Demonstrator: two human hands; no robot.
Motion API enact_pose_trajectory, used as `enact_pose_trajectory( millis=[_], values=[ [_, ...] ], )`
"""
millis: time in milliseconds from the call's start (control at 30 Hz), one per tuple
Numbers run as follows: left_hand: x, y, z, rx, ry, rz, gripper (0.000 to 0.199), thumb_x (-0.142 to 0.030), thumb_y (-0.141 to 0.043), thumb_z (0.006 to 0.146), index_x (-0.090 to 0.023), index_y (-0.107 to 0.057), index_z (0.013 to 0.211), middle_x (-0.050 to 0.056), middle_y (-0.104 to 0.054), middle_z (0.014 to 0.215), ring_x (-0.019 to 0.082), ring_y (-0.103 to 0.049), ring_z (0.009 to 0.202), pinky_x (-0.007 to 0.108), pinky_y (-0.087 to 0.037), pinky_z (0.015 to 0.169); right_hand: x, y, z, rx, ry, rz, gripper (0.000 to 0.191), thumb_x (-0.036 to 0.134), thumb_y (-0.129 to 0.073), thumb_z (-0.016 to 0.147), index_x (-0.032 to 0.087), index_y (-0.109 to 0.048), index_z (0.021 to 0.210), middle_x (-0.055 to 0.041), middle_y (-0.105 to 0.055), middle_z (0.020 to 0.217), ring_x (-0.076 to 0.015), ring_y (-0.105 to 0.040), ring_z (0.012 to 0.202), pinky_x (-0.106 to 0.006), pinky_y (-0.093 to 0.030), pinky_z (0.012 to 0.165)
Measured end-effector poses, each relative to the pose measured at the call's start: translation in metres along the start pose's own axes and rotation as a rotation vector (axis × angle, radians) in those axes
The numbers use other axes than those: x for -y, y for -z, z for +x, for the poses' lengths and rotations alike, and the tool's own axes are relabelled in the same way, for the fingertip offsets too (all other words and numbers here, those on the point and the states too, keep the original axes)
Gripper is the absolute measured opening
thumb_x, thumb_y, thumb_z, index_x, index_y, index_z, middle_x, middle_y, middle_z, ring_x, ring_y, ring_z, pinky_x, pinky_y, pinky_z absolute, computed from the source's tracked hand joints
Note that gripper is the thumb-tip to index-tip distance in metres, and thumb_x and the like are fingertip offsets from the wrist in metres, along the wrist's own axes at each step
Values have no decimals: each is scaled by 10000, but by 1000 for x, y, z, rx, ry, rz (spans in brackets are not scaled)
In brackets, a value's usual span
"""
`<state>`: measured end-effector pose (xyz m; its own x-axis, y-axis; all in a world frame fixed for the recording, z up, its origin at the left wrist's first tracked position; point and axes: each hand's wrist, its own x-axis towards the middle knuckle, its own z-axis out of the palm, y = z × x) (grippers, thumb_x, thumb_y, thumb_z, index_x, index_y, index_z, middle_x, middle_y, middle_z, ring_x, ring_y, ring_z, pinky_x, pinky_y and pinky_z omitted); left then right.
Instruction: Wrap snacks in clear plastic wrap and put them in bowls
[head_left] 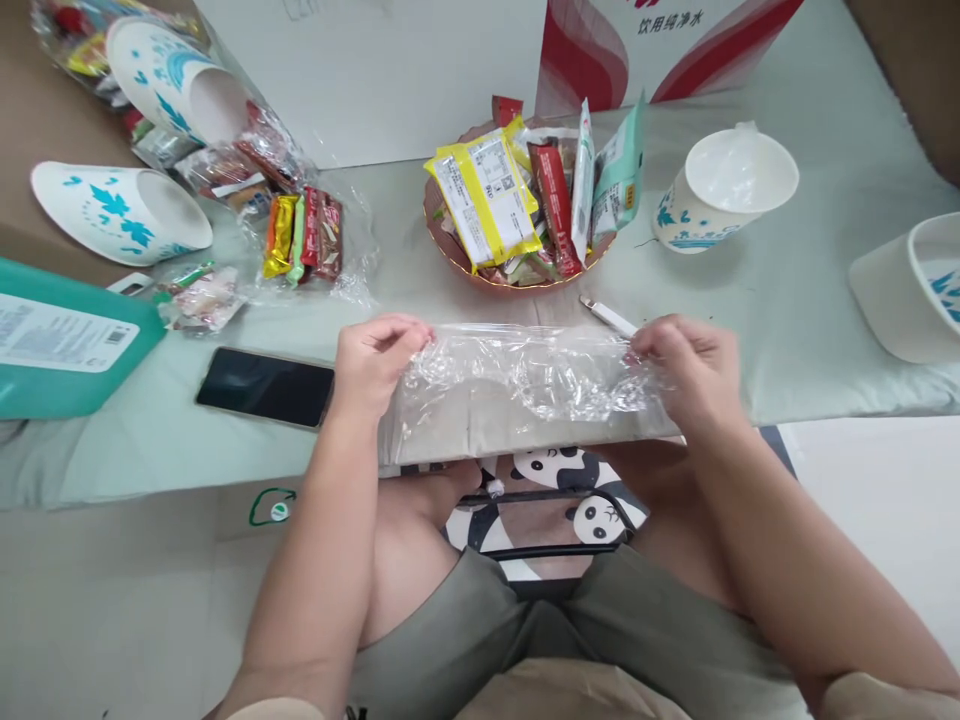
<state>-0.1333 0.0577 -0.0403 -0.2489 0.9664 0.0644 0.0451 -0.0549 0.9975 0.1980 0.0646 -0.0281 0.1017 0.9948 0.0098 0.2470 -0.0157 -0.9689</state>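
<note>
A clear plastic bag (517,375), crinkled and see-through, is stretched level between my two hands over the table's front edge. My left hand (375,365) pinches its left upper corner. At the opposite corner my right hand (694,370) is closed on the film, fingers curled in. Just behind the bag lies a slim white tool (607,316), partly covered near my right hand; its kind is unclear. Beyond it stands a pinkish bowl (517,287) with a gold rim, heaped with wrapped snacks (487,195). A dark phone (264,386) lies left of my left hand.
On the right are a white paper cup (727,190) and a white container (911,290). Two tipped paper cups (120,212), bagged snacks (304,235) and a green jug (71,340) crowd the left. A white and red carton (420,80) stands behind the bowl.
</note>
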Motion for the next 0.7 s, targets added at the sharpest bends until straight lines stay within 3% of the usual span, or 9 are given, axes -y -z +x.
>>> enact_pose_trajectory(
  millis=[67,167,200,267,333,433,533,600,700],
  values=[
    [0,-3,0,20,45,-7,151,-203,-840,624,-180,-724,717,18,-722,818,164,-733,779,242,-563,654,-1,-4,0,45,21,-34,178,300,-772,719,236,-625,797,9,-631,677,-150,-588,615,-302,-458,586],
    [-1,-5,1,7,106,-76,460,-109,-820,551,-237,-644,956,-25,-706,956,158,-762,768,230,-585,635,-3,-5,1,148,-22,40,525,237,-824,634,270,-584,1099,48,-624,709,-150,-590,603,-292,-475,571],
    [-2,-6,2,-8,120,-87,532,-83,-809,544,-255,-624,1013,-29,-709,993,144,-759,744,224,-588,636,-4,-5,2,177,-51,9,530,241,-824,643,262,-589,1118,52,-614,691,-141,-568,579,-284,-456,553],
    [-3,-6,3,-27,154,-65,480,-68,-786,582,-233,-637,1007,1,-725,1063,117,-751,742,205,-591,659,-5,-2,2,207,-89,-109,335,281,-808,703,229,-636,985,46,-591,653,-117,-519,551,-267,-408,531],
    [-4,-6,3,-28,201,-15,245,-84,-752,661,-178,-657,867,45,-743,1050,111,-746,760,186,-585,654,-5,0,1,194,-89,-137,217,341,-777,773,214,-609,825,22,-616,671,-115,-546,583,-263,-416,552],
    [-9,-6,2,6,298,26,90,-129,-701,763,-181,-628,780,19,-717,787,115,-696,594,190,-546,514,-6,1,1,199,-110,11,302,435,-762,824,238,-536,861,26,-661,666,-136,-609,569,-275,-472,554],
    [-14,-6,2,18,376,12,82,-155,-690,781,-205,-630,806,-44,-614,613,112,-611,438,189,-487,397,-8,2,1,254,-131,81,324,488,-754,861,256,-548,956,76,-579,537,-119,-521,420,-260,-405,459],
    [-16,-5,3,-1,360,-46,90,-131,-691,744,-195,-629,757,-43,-603,598,98,-607,449,172,-497,416,-8,3,2,231,-92,140,293,493,-754,872,251,-599,929,73,-559,536,-102,-507,420,-254,-379,456],
    [-16,-2,6,-1,303,-178,74,-189,-679,743,-169,-643,681,4,-655,659,97,-649,541,180,-554,508,-7,6,3,224,-63,286,259,462,-784,831,238,-657,803,27,-623,610,-120,-589,522,-271,-443,516]
  ],
)
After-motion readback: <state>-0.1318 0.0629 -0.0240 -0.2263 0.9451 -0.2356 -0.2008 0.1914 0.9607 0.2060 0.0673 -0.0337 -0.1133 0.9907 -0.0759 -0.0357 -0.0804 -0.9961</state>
